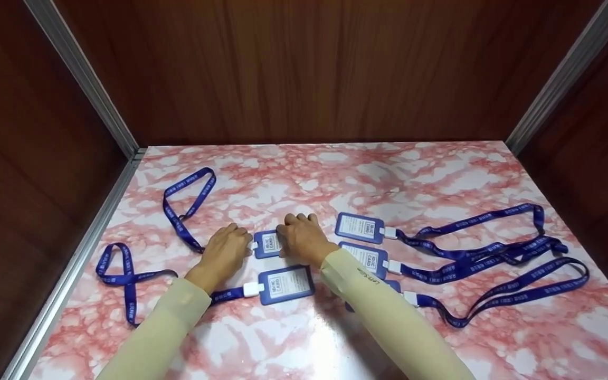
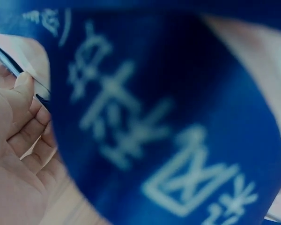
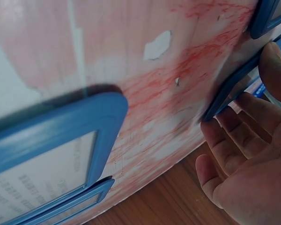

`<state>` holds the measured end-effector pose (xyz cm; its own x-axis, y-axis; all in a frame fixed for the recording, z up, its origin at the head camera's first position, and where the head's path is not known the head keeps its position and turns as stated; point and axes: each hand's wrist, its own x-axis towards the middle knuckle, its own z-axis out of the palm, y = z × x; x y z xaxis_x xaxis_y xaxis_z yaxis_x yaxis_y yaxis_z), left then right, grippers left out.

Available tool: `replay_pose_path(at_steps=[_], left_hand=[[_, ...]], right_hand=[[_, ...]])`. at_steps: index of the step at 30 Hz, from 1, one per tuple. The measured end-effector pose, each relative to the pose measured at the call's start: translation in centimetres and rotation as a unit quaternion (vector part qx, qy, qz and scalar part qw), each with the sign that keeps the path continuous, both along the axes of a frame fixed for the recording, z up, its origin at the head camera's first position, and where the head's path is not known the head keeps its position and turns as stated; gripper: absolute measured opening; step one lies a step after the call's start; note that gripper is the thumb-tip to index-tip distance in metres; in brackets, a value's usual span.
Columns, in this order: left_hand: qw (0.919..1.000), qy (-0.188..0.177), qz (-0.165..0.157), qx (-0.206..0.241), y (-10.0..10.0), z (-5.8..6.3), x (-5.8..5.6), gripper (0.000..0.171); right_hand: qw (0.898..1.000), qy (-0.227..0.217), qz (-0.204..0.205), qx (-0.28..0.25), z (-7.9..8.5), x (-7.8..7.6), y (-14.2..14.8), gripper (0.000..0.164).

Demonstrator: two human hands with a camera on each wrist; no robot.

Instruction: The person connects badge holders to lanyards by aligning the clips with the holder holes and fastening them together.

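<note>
In the head view, a blue ID card holder (image 1: 265,245) lies on the table between the two hands. My right hand (image 1: 306,240) pinches its right end; in the right wrist view the thumb is at one edge of the holder (image 3: 229,89) and the fingertips at the other. At its left end, my left hand (image 1: 224,252) holds the blue lanyard by the white clip (image 1: 252,245). The lanyard's loop (image 1: 169,208) lies beyond that hand. A close blue strap (image 2: 145,117) covers most of the left wrist view, hiding part of the grip.
A second card holder (image 1: 286,285) lies just nearer, its lanyard (image 1: 130,293) looping left under the left forearm. At right, three more holders lie in a column, the top one (image 1: 359,227) fully visible, with lanyards (image 1: 473,264) stretching right. Brown panels (image 1: 304,68) enclose the table.
</note>
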<state>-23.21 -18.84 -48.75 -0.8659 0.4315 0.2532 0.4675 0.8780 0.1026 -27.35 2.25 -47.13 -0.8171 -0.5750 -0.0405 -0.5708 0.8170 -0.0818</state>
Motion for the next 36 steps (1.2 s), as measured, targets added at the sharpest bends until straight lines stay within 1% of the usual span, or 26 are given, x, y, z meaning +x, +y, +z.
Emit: replay_pose_path(at_steps=[4, 9, 15, 21, 27, 32, 36], left_hand=[[0.9995, -0.027, 0.017, 0.006, 0.3, -0.1, 0.1, 0.012], [0.9985, -0.049, 0.018, 0.018, 0.5, -0.2, 0.0, 0.014], [0.9977, -0.059, 0.005, 0.033, 0.5, -0.3, -0.3, 0.016], [0.9974, -0.060, 0.014, 0.039, 0.3, -0.1, 0.0, 0.015], [0.9968, -0.073, 0.027, 0.019, 0.6, 0.2, 0.0, 0.018], [0.9974, -0.070, 0.017, -0.002, 0.5, 0.5, -0.2, 0.024], [0.9964, -0.083, 0.016, -0.002, 0.3, 0.8, -0.1, 0.032]], right_hand=[[1.000, 0.001, -0.001, -0.003, 0.0, 0.0, -0.1, 0.055], [1.000, 0.002, -0.001, -0.003, 0.1, 0.0, -0.1, 0.054], [1.000, -0.004, -0.005, 0.000, 0.1, -0.2, -0.1, 0.055], [1.000, 0.004, 0.007, -0.012, 0.0, 0.1, 0.0, 0.054], [1.000, -0.012, -0.001, -0.003, 0.1, 0.2, 0.3, 0.057], [1.000, -0.013, -0.003, -0.004, 0.3, 0.2, 0.5, 0.059], [1.000, -0.014, 0.004, -0.017, 0.6, 0.5, 0.9, 0.063]])
